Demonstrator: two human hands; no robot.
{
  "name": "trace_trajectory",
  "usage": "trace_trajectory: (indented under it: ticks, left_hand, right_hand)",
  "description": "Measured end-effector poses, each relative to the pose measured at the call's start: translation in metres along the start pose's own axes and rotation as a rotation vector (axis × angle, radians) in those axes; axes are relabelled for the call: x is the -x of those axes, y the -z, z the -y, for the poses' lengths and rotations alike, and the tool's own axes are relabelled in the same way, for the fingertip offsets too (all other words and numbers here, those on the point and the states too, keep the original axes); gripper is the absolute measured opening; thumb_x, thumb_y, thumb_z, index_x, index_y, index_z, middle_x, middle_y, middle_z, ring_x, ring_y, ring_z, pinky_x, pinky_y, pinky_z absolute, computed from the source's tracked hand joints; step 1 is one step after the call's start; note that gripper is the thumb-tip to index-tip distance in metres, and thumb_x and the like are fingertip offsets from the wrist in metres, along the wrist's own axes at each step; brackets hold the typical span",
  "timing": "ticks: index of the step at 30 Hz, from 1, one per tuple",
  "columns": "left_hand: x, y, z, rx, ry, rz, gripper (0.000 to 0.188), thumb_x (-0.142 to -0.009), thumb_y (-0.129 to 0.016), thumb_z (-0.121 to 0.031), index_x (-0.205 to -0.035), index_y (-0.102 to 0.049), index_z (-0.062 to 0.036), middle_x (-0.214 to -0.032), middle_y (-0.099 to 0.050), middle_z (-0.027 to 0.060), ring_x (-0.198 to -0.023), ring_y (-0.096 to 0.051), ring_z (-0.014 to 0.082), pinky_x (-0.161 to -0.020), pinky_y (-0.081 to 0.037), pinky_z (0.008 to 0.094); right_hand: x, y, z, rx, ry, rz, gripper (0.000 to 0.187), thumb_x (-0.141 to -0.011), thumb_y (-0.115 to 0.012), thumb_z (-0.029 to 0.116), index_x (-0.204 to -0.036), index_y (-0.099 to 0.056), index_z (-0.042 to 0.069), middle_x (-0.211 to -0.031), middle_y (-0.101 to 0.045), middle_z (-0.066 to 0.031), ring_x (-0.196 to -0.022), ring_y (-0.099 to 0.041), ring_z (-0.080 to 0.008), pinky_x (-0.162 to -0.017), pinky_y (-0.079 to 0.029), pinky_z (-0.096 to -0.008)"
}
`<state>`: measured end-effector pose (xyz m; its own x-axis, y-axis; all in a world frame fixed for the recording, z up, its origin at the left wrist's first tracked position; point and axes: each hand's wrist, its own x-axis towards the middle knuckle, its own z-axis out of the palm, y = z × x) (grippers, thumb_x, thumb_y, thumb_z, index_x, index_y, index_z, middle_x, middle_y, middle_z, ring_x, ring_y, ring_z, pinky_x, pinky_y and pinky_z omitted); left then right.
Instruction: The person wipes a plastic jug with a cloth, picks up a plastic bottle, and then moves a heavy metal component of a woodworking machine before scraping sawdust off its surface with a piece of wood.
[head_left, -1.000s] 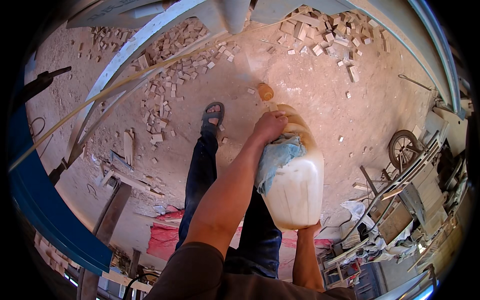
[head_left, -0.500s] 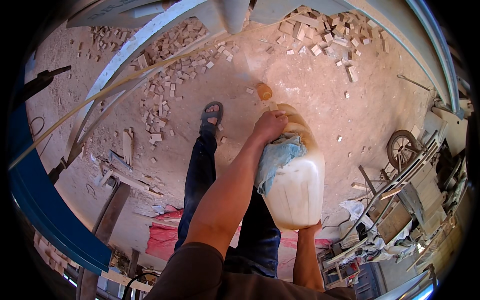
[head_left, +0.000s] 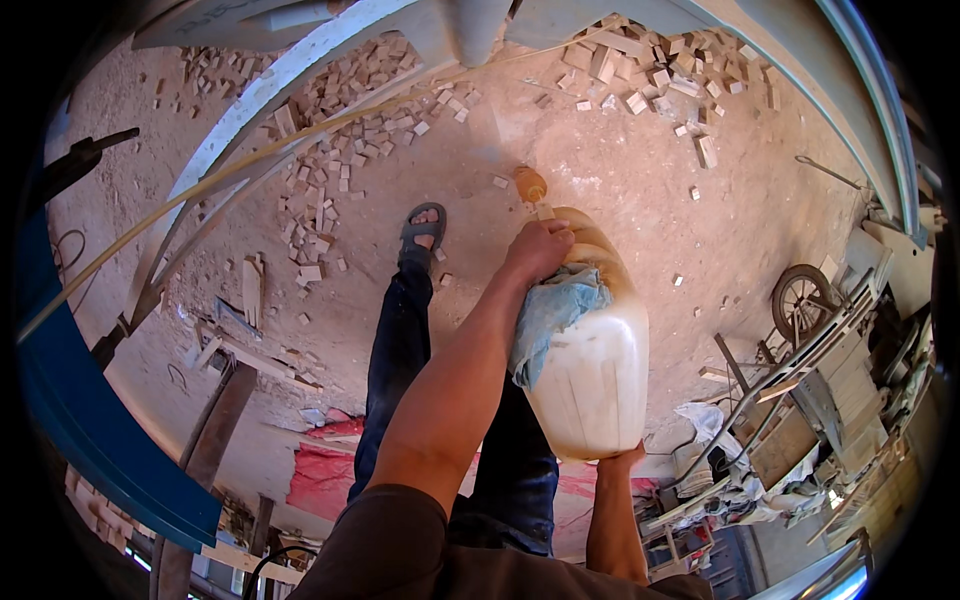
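White plastic jerrycan needed steadying: left hand, fingers curled tight, gripped twelve o'clock; right hand, fingers hidden, propped six.

Left arm outstretched, left hand curled, right hand closer in, partly hidden

Room for a hand is left over the floor to the right of the white jug. Past the jug's far end, the way is blocked by an orange container. On the left, passage is narrowed by a leg and wood blocks; farther right, by a wheel and boards.
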<state>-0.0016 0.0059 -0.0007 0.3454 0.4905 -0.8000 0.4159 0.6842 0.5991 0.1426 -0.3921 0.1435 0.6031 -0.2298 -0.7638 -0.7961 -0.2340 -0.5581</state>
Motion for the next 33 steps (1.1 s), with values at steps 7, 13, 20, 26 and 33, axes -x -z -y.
trace_trajectory:
  ticks: [7, 13, 20, 26, 33]
  left_hand:
    - [-0.001, 0.002, -0.001, 0.008, 0.031, 0.007, 0.046, -0.087, -0.063, -0.026, -0.125, -0.065, 0.0010, -0.111, -0.072, 0.0190, -0.103, -0.068, 0.0223, -0.092, -0.050, 0.0305]
    - [-0.002, -0.003, 0.004, -0.007, 0.042, 0.020, 0.047, -0.085, -0.060, -0.030, -0.124, -0.067, -0.0067, -0.118, -0.069, 0.0195, -0.111, -0.065, 0.0294, -0.098, -0.048, 0.0349]
    - [-0.001, -0.009, 0.009, 0.007, 0.058, 0.038, 0.048, -0.084, -0.059, -0.033, -0.126, -0.067, -0.0103, -0.124, -0.066, 0.0187, -0.116, -0.063, 0.0320, -0.102, -0.046, 0.0367]
    - [0.001, -0.013, 0.008, 0.001, 0.059, 0.054, 0.049, -0.084, -0.058, -0.033, -0.127, -0.066, -0.0095, -0.125, -0.066, 0.0186, -0.117, -0.063, 0.0314, -0.102, -0.046, 0.0363]
    - [0.007, -0.016, 0.005, 0.003, 0.065, 0.049, 0.049, -0.085, -0.059, -0.030, -0.127, -0.065, -0.0054, -0.123, -0.067, 0.0199, -0.114, -0.064, 0.0293, -0.100, -0.047, 0.0342]
  right_hand:
    - [-0.004, 0.001, -0.001, 0.030, 0.010, -0.051, 0.056, -0.096, -0.029, 0.032, -0.136, -0.054, 0.002, -0.137, -0.057, -0.0163, -0.125, -0.056, -0.0374, -0.104, -0.048, -0.0534]
    - [0.000, 0.002, 0.002, 0.019, 0.005, -0.041, 0.055, -0.097, -0.028, 0.031, -0.137, -0.054, 0.003, -0.137, -0.057, -0.0163, -0.125, -0.056, -0.0374, -0.104, -0.048, -0.0535]
    - [-0.002, 0.010, 0.004, 0.032, -0.006, -0.058, 0.055, -0.097, -0.029, 0.032, -0.137, -0.054, 0.003, -0.136, -0.058, -0.0161, -0.124, -0.057, -0.0374, -0.103, -0.049, -0.0542]
    - [-0.004, 0.015, 0.004, 0.032, 0.007, -0.060, 0.055, -0.097, -0.028, 0.034, -0.136, -0.055, 0.004, -0.135, -0.059, -0.0159, -0.121, -0.059, -0.0375, -0.101, -0.050, -0.0535]
    - [-0.006, 0.023, 0.008, 0.042, 0.016, -0.056, 0.055, -0.097, -0.029, 0.034, -0.135, -0.054, 0.003, -0.134, -0.059, -0.0152, -0.121, -0.059, -0.0365, -0.101, -0.050, -0.0520]
